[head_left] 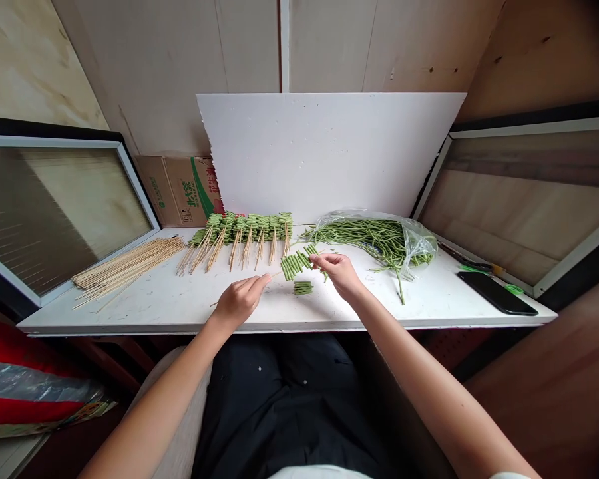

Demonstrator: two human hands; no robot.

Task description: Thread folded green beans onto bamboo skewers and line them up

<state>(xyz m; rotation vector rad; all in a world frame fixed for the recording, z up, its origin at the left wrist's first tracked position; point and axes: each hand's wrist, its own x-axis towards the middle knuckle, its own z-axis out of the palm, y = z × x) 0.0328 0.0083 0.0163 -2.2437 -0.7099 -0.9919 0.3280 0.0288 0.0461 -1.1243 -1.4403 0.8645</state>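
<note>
My left hand (241, 299) is closed around a thin wooden skewer (275, 274) near the middle of the table. Several short pieces of green bean (295, 265) are threaded side by side along it. At its right end, my right hand (339, 271) pinches a piece of green bean (311, 251). Just below, a small bundle of cut bean pieces (303, 287) lies on the white tabletop. Behind my hands, finished-looking bean skewers (249, 233) are stacked in a row, their bare sticks pointing toward me.
Loose bamboo skewers (130, 266) lie at the left. Long green beans (364, 236) spill from a clear plastic bag (416, 243) at the right. Farther right are a black phone (496, 293) and scissors (466, 259). A cardboard box (180, 189) and white board (329, 153) stand behind.
</note>
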